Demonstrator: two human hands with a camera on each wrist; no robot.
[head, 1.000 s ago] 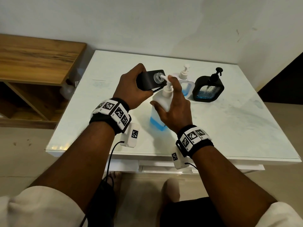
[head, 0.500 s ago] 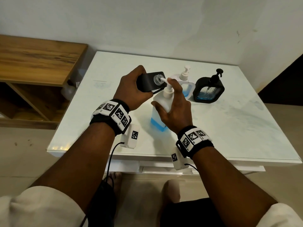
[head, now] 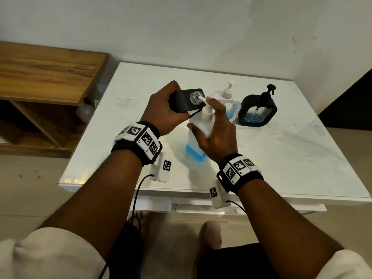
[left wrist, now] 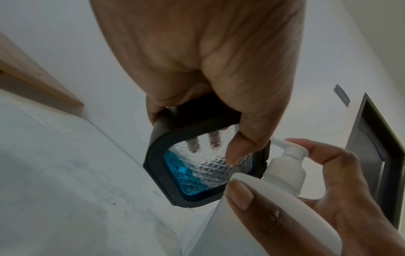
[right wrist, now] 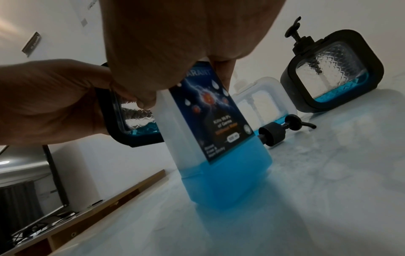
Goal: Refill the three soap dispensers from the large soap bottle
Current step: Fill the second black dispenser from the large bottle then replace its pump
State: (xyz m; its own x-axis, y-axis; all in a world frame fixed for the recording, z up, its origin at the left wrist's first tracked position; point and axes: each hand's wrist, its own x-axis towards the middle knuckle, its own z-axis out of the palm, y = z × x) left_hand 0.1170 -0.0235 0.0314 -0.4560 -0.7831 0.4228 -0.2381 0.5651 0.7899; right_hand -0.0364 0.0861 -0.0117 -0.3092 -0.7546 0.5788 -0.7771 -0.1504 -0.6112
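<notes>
My left hand [head: 163,109] grips a black dispenser [head: 184,102] with no pump, tilted so its open neck faces the large bottle's nozzle. Blue soap lies pooled in its lower corner [left wrist: 186,175]. The large white soap bottle [head: 198,135] stands on the table, blue liquid filling its bottom part [right wrist: 228,178]. My right hand [head: 216,127] wraps round its shoulder, one finger on the white pump head [left wrist: 293,150]. A clear dispenser [head: 227,101] and a second black dispenser [head: 258,109] stand behind, both with pumps on.
A loose black pump [right wrist: 282,129] lies on the white table [head: 281,158] behind the large bottle. A wooden shelf unit [head: 44,87] stands to the left of the table. The wall runs close behind the dispensers.
The pump head has risen a little under my right finger. The black dispenser stays held at the nozzle. Both arms remain nearly still.
</notes>
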